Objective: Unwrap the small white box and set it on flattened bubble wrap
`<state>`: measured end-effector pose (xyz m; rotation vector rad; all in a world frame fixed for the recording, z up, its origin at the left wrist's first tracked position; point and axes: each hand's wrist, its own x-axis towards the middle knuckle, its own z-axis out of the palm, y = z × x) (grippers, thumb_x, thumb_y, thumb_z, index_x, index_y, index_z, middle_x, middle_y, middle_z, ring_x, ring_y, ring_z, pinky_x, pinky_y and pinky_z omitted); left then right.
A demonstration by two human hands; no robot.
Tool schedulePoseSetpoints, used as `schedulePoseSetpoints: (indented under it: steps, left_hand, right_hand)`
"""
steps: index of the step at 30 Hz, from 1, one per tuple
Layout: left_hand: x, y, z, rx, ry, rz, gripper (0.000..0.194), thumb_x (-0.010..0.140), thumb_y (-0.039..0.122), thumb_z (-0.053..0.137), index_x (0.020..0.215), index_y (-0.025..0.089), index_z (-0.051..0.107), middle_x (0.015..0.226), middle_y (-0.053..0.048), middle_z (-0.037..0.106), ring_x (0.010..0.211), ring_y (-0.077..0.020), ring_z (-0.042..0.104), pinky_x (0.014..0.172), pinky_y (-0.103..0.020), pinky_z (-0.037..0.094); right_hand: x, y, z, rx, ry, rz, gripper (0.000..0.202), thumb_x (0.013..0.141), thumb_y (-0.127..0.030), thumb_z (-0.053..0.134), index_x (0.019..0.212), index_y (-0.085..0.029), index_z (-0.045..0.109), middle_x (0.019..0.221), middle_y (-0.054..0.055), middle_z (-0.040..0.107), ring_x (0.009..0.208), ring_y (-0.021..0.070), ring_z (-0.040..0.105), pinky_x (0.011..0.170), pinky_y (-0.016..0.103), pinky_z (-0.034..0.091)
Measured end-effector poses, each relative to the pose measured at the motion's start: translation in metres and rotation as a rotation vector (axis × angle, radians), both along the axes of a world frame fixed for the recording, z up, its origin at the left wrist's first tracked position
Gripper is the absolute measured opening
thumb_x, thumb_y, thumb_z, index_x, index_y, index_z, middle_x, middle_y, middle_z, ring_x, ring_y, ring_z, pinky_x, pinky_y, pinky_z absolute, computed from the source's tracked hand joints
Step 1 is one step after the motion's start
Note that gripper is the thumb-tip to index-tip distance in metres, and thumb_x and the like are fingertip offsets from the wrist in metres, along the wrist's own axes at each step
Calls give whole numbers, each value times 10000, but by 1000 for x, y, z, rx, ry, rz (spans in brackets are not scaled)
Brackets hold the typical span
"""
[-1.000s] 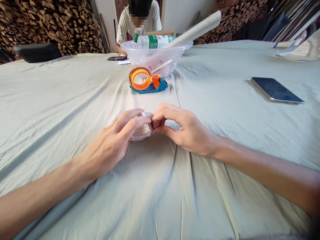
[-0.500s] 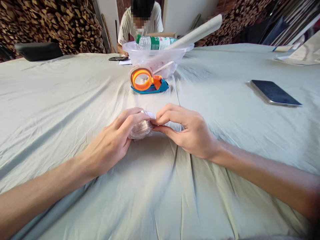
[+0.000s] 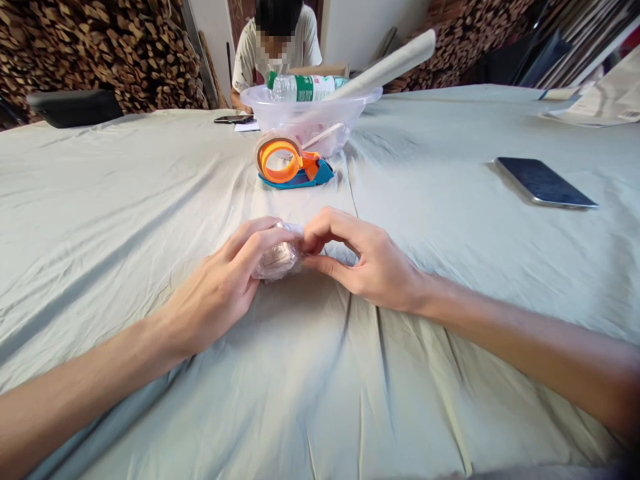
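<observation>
A small bundle in clear plastic wrap (image 3: 277, 261) rests on the cloth-covered table, between my two hands. My left hand (image 3: 220, 287) is wrapped round its left side and top, fingers bent over it. At the bundle's right end, my right hand (image 3: 363, 257) pinches the edge of the wrap between thumb and fingers. What is inside the wrap cannot be made out clearly. Beyond the hands stands an orange and blue tape dispenser (image 3: 320, 171) with a roll of tape.
Behind the dispenser, a translucent basin (image 3: 260, 107) holds a green-labelled bottle (image 3: 305, 87) and a white roll (image 3: 395, 63). A phone (image 3: 545, 181) lies right, a black case (image 3: 75, 107) far left. Across the table sits a person (image 3: 245, 60) near another phone (image 3: 233, 119).
The fingers of my right hand have curled in more at the bundle's right end, and its knuckles have shifted slightly. The whole view has moved a little.
</observation>
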<state>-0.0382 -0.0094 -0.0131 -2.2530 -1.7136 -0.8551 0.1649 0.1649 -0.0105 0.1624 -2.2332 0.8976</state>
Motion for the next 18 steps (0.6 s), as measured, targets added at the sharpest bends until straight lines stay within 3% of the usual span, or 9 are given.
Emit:
schedulePoseSetpoints:
  steps: [3,7,18]
  left_hand:
    - [-1,0,-1,9,-32,-8,744,921,-85,492,1560,296,505,1591,-82,630,1493,-236,666,1000,-261,673]
    - [0,0,-1,-3,-24,-18,758,918,-105,476,1552,308,512,1597,-70,625,1481,-220,670,1035,-265,663]
    - [0,0,1,-12,21,-19,793,888,-98,441,1553,328,506,1602,-68,620,1453,-229,693,986,-265,680]
  right_hand:
    - [0,-4,-2,42,69,-45,106,1049,-115,761,1116,-197,743,1078,54,767,966,165,737,893,327,645]
    - [1,-7,-3,120,106,-71,160,1060,-64,721,976,-201,718,990,36,755,916,155,725,849,313,613]
    - [2,-1,4,51,-88,38,166,1040,-65,581,983,-219,555,970,10,598,855,138,582,793,291,566]
